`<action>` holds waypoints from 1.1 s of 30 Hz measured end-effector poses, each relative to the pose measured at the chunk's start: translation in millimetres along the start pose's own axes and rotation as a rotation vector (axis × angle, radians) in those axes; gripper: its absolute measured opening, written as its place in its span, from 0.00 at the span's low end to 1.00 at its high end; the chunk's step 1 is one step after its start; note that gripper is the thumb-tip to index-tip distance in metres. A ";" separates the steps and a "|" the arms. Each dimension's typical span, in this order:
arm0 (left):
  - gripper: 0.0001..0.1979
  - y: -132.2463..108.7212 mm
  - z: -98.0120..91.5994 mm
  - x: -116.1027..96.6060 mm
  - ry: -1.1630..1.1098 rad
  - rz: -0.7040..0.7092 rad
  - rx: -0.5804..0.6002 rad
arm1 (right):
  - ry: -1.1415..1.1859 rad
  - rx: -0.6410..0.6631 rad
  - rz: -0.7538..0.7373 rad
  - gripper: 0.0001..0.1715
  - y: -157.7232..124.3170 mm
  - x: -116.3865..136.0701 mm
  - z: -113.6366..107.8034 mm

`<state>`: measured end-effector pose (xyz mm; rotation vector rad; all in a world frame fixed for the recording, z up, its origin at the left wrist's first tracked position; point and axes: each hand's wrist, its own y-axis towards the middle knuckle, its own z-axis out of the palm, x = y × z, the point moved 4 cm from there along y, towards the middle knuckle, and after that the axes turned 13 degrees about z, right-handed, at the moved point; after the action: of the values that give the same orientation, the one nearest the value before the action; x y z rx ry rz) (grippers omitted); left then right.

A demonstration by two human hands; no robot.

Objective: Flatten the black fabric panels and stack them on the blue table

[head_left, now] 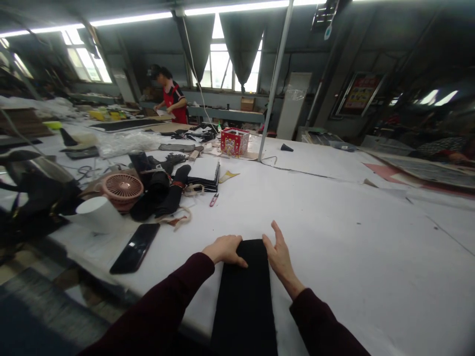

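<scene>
A long black strip of cloth lies lengthwise in front of me, its near end running out of the bottom of the view. At its far left corner rests my left hand, thumb on top of the cloth and apart from the index finger; the other fingers are partly hidden. My right hand is at the far right corner, fingers stretched out and the thumb side against the cloth's edge. Neither hand visibly grips the strip.
On the white table to my left are a phone, a pink fan, a white cup and small snips. Farther back stand a red box and a metal pole. A person works beyond.
</scene>
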<state>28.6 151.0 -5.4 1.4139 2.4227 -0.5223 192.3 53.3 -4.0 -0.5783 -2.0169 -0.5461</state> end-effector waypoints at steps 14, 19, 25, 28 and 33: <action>0.19 -44.0 4.3 41.6 -0.344 -0.309 -0.277 | -0.315 0.158 0.149 0.41 -72.0 -35.6 -20.3; 0.18 -118.6 25.6 47.0 -0.461 -0.488 -0.391 | -0.597 0.200 -0.067 0.37 -56.6 -16.7 -2.7; 0.27 -163.6 -9.7 43.9 -0.044 -0.429 -0.246 | -0.775 0.276 -0.193 0.27 -55.4 6.6 8.9; 0.34 -131.4 -33.1 26.9 0.113 -0.172 -0.269 | -0.803 0.328 -0.179 0.25 -52.4 16.1 12.6; 0.38 -43.9 -20.0 0.6 0.110 0.122 -0.044 | -0.873 0.428 -0.145 0.26 -43.4 26.7 24.3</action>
<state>-11.4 140.4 19.4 1.5981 2.3961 -0.3695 138.3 38.1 1.8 -0.4365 -2.9052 0.1148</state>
